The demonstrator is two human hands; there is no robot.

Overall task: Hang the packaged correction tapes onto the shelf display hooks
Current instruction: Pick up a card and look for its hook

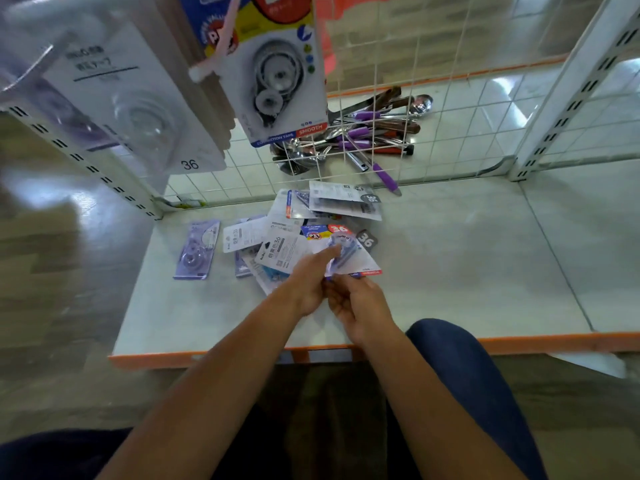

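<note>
A loose pile of packaged correction tapes [277, 237] lies on the white shelf [450, 271]. Both hands meet over its near edge on one colourful pack [360, 263]. My left hand [311, 282] pinches that pack from the left, index finger stretched across its blister. My right hand [356, 306] grips the pack's lower edge from underneath. A purple pack [197, 249] lies apart at the left. Up close at the top, a colourful pack [277, 71] hangs from a pale hook [218, 46], and a white pack marked 36 [138, 105] hangs to its left.
A white wire grid [433, 98] backs the shelf, with a heap of spoons and purple-handled utensils [360, 136] behind it. White slotted uprights [561, 109] stand at the right and left. The shelf has an orange front edge [519, 342]. My knee in blue [460, 358] is below.
</note>
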